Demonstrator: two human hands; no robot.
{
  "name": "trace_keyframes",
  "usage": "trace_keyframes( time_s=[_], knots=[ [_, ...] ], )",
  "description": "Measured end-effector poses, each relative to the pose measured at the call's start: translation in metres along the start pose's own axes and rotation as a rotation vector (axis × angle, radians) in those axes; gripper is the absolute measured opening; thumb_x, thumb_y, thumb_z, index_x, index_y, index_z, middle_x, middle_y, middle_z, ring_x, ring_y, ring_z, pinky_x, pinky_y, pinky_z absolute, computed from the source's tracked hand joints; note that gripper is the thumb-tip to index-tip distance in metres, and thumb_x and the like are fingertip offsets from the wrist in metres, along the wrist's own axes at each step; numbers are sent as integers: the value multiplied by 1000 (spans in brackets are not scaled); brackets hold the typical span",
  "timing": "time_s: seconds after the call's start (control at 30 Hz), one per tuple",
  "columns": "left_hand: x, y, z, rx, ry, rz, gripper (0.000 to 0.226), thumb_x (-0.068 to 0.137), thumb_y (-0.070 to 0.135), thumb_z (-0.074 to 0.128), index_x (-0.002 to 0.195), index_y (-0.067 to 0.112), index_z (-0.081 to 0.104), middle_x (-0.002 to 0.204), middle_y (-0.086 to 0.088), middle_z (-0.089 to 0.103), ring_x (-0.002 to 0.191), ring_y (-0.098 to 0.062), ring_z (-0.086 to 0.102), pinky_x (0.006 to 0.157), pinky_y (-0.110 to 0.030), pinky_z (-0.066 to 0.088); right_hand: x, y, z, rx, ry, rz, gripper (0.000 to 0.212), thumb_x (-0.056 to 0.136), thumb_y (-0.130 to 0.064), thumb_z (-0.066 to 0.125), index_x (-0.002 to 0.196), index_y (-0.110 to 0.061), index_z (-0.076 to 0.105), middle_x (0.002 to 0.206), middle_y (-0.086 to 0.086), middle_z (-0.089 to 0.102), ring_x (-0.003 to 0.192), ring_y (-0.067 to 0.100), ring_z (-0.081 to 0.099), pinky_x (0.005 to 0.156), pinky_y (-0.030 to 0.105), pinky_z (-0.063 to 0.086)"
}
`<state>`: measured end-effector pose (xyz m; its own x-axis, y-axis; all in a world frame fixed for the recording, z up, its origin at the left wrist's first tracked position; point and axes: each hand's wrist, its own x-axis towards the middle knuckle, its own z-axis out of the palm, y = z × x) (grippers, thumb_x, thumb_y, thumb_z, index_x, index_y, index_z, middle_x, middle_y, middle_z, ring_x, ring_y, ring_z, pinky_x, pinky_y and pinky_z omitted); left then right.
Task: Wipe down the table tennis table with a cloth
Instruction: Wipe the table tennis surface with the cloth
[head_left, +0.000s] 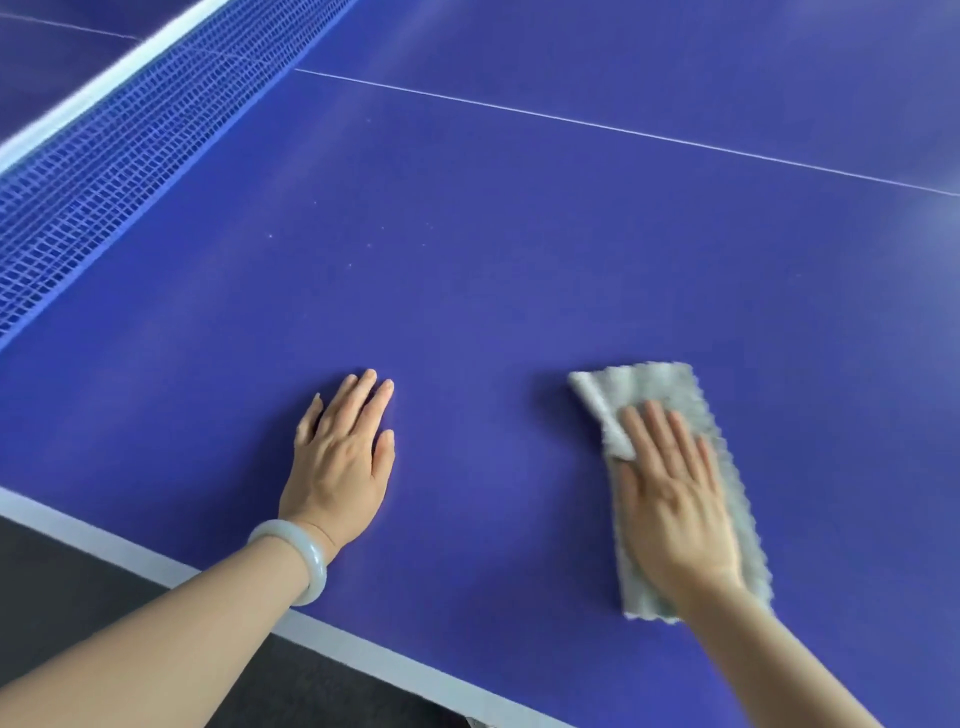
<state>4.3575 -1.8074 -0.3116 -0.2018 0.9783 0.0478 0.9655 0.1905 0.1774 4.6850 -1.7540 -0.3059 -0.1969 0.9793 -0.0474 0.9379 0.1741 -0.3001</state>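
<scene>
- Nearest were the dark grey floor (78, 597) and the white edge stripe (130, 545) of the blue table tennis surface (467, 291).
- A pale, smooth stone-like bangle (307, 564) circled the left wrist. Just beyond it the left grip (337, 467) lay released, fingers straight and palm down on bare blue, holding nothing. It was probably a brace.
- Well apart to its right, the right grip (675, 499) was spread flat with straight fingers, pressing rather than clutching the folded pale grey fluffy cloth (654, 384). The cloth lay on the surface near the close edge, one corner turned over beyond the fingertips.
- The cloth and that arm looked blurred, which suggested a stroke under way.
- To wipe well, keep palm weight even, overlap each pass, and hold the cloth flat so the turned corner does not bunch.
- Farther out, small pale specks (270, 235) dotted the blue and probably needed a pass.
- Beyond them ran a thin white line (623, 132).
- At far left stood the blue mesh net (104, 171).
</scene>
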Motion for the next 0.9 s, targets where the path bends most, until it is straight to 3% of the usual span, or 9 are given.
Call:
trace_keyframes(
  time_s=[0.1,0.23,0.33,0.43,0.53,0.73,0.83,0.9],
  knots=[
    [2,0,3,0,10,1,54,100,34,26,150,18,36,158,0,31,147,-18,25,119,-48,20,-16,28,-8,-18,28,241,54,105,-37,23,158,-31,16,166,-9,7,153,9,-2,125,37,1],
    [3,0,6,-1,23,3,51,100,27,42,150,17,37,158,-2,31,147,-20,25,119,-50,19,-28,-20,10,-25,86,468,58,105,-35,18,160,-21,4,167,-2,-4,153,17,-10,124,42,-6],
    [4,0,5,-11,19,5,51,100,26,43,149,17,37,158,-2,30,148,-21,24,119,-50,16,-43,-98,37,-12,78,322,61,104,-38,13,159,-16,-3,166,3,-10,152,24,-16,123,47,-9],
    [3,0,2,-53,19,2,51,100,26,45,149,17,37,159,-2,28,148,-21,21,120,-50,13,-66,-166,61,11,32,-9,59,104,-37,20,158,-14,18,166,6,12,154,28,2,124,50,4],
    [4,0,2,-73,17,5,51,100,26,44,149,16,37,160,-3,26,149,-21,19,119,-50,12,-77,-157,60,49,23,-191,53,105,-38,32,155,-18,33,163,1,26,153,22,15,124,48,16],
    [5,1,2,-40,19,-9,51,100,29,40,149,18,35,159,-2,27,148,-21,20,118,-50,14,-89,-81,41,-82,55,19,57,103,-42,24,157,-23,26,164,-3,16,154,17,8,125,42,6],
    [6,-1,4,-34,18,1,51,100,30,40,149,18,34,159,-2,27,148,-22,19,118,-50,13,-81,-114,51,-70,73,220,61,102,-40,12,159,-19,11,167,2,4,154,21,-3,125,44,-4],
    [6,-1,5,-42,24,9,51,100,29,41,149,18,35,159,-3,27,148,-22,20,118,-51,13,-78,-144,60,-34,65,250,64,101,-41,8,159,-15,1,166,5,-6,153,24,-12,124,46,-8]
  ],
)
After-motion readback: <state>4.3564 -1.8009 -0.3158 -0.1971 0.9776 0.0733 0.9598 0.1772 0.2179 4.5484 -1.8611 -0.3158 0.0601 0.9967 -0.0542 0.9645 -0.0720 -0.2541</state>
